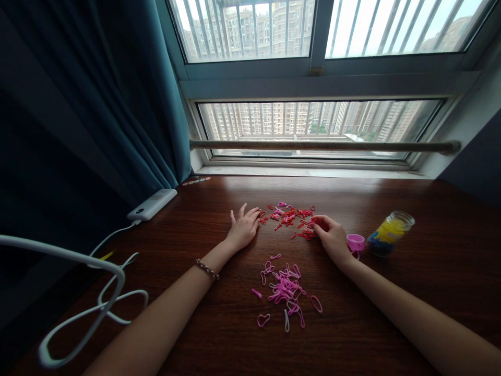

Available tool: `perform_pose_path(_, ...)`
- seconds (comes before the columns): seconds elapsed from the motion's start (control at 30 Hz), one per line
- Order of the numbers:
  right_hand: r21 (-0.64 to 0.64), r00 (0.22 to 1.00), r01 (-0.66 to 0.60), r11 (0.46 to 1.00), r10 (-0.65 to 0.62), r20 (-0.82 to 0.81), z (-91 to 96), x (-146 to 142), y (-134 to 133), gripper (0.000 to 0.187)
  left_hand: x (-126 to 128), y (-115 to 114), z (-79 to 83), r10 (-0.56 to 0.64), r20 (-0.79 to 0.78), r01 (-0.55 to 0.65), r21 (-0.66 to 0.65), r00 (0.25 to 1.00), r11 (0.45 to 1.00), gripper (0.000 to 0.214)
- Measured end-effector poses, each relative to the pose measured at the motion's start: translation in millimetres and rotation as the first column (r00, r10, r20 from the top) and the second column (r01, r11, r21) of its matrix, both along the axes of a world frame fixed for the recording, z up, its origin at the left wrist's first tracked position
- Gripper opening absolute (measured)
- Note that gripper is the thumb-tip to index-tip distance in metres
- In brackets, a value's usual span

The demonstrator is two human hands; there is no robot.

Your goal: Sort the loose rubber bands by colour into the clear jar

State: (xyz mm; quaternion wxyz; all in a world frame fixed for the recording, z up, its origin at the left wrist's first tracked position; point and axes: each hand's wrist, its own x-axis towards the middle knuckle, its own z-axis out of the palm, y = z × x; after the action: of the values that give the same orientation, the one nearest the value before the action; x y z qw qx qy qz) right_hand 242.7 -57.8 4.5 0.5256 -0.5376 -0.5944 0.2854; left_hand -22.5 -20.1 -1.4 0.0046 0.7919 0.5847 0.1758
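Note:
Small red rubber bands (287,216), with a few pink ones among them, lie in a loose pile between my two hands. My left hand (245,228) rests at the pile's left edge with its fingers spread, the fingertips beside a few red bands. At the right edge, the thumb and forefinger of my right hand (331,237) are pinched together on a rubber band (312,222), mostly covered by the fingertips. Nearer to me is a separate heap of pink rubber bands (285,287), with several strays around it.
A clear jar (389,232) with yellow and blue contents leans tilted on the right, beside a pink lid (355,242). A white power bank (152,204) and a looping white cable (117,277) lie left on the brown table (438,292). A window and metal rail stand behind.

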Motion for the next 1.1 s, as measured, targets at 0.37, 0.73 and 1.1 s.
perform_pose_path(0.37,-0.037,0.991,-0.048,0.998,0.043,-0.130,-4.6,2,4,0.024,-6,7,-6.6,-0.097,0.135,0.080,0.128,0.986,0.989,0.034)
perform_pose_path(0.73,0.097,0.977,-0.011,0.995,-0.010,0.214,0.5,-3,-4,0.023,-12,5,4.3,-0.094,0.518,-0.080,0.303,0.850,0.950,0.015)
perform_pose_path(1.1,0.083,0.637,0.044,0.996,-0.092,0.766,9.7,-18,-29,0.034,-12,7,5.6,-0.057,0.751,-0.163,0.216,0.658,0.963,0.020)
